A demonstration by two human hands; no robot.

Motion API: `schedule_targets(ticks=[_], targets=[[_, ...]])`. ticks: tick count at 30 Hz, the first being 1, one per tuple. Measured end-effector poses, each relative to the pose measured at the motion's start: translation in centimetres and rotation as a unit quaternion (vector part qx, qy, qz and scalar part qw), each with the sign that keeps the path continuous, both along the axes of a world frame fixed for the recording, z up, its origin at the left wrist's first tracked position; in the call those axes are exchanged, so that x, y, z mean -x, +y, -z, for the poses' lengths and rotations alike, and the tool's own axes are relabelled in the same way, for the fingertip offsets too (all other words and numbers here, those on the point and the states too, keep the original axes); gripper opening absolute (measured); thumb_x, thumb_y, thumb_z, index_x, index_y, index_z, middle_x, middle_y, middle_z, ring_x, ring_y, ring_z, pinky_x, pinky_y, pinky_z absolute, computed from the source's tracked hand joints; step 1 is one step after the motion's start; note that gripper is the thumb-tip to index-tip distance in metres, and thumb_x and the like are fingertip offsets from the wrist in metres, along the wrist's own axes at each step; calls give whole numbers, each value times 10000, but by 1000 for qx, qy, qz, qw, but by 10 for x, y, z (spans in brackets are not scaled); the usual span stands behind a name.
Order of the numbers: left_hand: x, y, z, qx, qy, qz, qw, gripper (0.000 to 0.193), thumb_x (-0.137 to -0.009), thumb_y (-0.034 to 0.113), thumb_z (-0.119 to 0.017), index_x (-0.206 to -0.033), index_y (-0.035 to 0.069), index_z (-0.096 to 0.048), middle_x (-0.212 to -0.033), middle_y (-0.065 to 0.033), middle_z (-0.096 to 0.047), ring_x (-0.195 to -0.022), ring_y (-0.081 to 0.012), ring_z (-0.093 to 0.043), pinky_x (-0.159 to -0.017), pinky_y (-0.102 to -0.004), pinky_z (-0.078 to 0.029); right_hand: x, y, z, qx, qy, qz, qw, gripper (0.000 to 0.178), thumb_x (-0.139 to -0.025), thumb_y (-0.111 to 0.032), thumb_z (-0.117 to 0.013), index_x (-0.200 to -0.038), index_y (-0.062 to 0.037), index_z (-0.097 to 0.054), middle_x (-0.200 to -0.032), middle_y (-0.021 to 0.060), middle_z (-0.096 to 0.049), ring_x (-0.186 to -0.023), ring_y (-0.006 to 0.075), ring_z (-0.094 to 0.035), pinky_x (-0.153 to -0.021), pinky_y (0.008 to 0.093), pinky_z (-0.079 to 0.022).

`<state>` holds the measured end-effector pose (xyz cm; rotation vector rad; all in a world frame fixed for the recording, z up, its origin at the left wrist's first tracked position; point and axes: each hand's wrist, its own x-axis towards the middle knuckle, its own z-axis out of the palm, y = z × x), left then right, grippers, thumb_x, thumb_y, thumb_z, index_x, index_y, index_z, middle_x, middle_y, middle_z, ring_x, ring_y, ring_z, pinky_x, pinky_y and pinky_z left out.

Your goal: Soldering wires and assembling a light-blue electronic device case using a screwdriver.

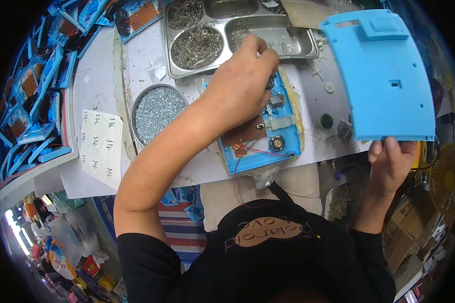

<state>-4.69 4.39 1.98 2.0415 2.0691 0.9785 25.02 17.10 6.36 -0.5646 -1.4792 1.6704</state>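
My left hand (243,81) is over the far part of an open blue plastic housing (289,132), its fingers curled together at the near edge of the metal tray. Whatever those fingers may hold is hidden. Inside the housing are a brown circuit board (245,135), a small round speaker (276,144) and thin red wires. At the right, my right hand (393,160) grips the lower edge of a curved blue plastic cover (384,86) between thumb and fingers. That cover is raised and tilted, apart from the housing.
A steel compartment tray (302,40) with small springs stands at the back. Left of my forearm is a round bowl of screws (159,113), beside handwritten paper (102,147). Many blue housings (35,118) fill the far left. A small green-filled pot (326,121) sits near the cover.
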Motion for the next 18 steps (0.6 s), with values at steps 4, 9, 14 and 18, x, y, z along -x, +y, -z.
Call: schedule_targets(ticks=[4, 9, 14, 18], targets=[[-8, -23, -46, 92, -183, 4, 979, 388, -831, 116, -780, -1164, 22, -604, -975, -108, -633, -723, -209, -642, -630, -336, -524, 6, -26, 14, 49, -29, -62, 996, 436, -921, 29, -615, -1338, 51, -487, -1002, 191, -661, -660, 197, -644, -469, 280, -538], [-45, -48, -43, 35, -672, -57, 738, 360, -1018, 181, -662, -1292, -28, -560, -935, -61, -720, -604, -22, -534, -488, -171, -388, 70, -38, 15, 138, -44, -194, 970, 533, -919, -14, -673, -1401, 44, -453, -981, 182, -675, -704, 212, -678, -599, 322, -610], [-29, -69, -36, 32, -622, -94, 777, 485, -998, 122, -676, -1382, -94, -474, -915, -96, -723, -603, -40, -563, -497, -170, -411, 82, -21, 7, 51, -143, -140, 978, 594, -967, -91, -675, -1488, 9, -407, -852, 98, -664, -648, 150, -639, -587, 260, -542], [-55, -88, -14, 24, -357, -196, 913, 774, -908, 139, -746, -1522, -93, -337, -750, -71, -647, -562, -104, -554, -510, -239, -436, 50, -46, 35, -185, -304, -117, 927, 573, -978, -89, -640, -1505, -29, -426, -611, 40, -525, -540, 125, -535, -529, 295, -411]])
